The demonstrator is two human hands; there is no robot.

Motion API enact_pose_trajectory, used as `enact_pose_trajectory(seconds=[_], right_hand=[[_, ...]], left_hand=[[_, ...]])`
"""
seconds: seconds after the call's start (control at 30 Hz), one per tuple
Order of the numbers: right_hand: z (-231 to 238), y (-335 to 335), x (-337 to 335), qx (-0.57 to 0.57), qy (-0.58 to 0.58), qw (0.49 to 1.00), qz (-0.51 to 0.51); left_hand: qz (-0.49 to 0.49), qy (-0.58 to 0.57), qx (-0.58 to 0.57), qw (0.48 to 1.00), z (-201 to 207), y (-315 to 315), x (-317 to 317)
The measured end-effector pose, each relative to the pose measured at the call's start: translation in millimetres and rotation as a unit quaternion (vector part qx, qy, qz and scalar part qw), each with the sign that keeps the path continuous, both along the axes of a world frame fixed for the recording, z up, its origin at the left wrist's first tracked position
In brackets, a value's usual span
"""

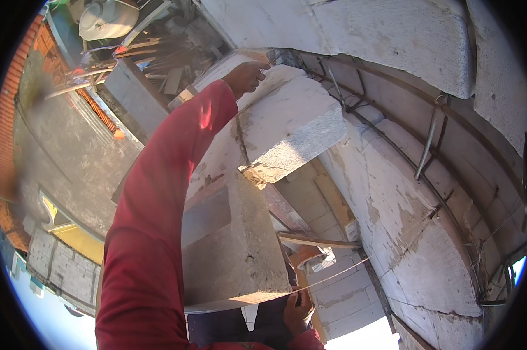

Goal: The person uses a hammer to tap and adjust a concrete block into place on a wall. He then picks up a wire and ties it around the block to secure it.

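My left arm, in a red sleeve, reaches far forward over the top of a pale block wall. At its end my left hand [245,79] has curled fingers just above the wall's far corner; whatever they may hold is too small to make out. Under it lies a whitish block [295,119] with a rough, sunlit end. Nearer to me stands a grey concrete block [249,245]. Low in the view, my right hand [298,310] is closed beside that block's near corner, its grip partly hidden. A thin string [336,276] runs past the corner just above this hand.
A deep gap beside the wall shows a wooden bar [319,240] and lower blockwork. To the right, rusty steel bars [386,137] run along a channel between pale block walls [392,233]. Left, far below, are scrap timber, a white tub [108,20] and orange roof tiles [18,105].
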State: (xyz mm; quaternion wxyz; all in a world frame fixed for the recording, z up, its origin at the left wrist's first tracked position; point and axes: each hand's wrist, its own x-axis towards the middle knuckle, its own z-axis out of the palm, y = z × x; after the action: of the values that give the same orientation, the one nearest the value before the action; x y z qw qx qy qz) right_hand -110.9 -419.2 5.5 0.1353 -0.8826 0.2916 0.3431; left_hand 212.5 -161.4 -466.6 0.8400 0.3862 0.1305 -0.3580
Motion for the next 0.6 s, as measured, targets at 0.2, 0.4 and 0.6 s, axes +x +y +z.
enact_pose_trajectory(seconds=[0.2,0.4,0.6], right_hand=[[-0.7,-3.5,-3.0,-0.001,0.01,1.0,-0.001],[-0.9,-2.5,1.1,-0.005,0.008,1.0,0.008],[-1.8,-0.1,5.6,-0.001,0.003,1.0,-0.005]], left_hand=[[0.065,0.027,0.047,0.996,-12.2,-11.8,-6.1],[0.112,0.121,-0.007,0.986,12.5,0.0,-1.1],[0.035,-0.004,0.03,0.999,-42.5,-15.4,-10.8]])
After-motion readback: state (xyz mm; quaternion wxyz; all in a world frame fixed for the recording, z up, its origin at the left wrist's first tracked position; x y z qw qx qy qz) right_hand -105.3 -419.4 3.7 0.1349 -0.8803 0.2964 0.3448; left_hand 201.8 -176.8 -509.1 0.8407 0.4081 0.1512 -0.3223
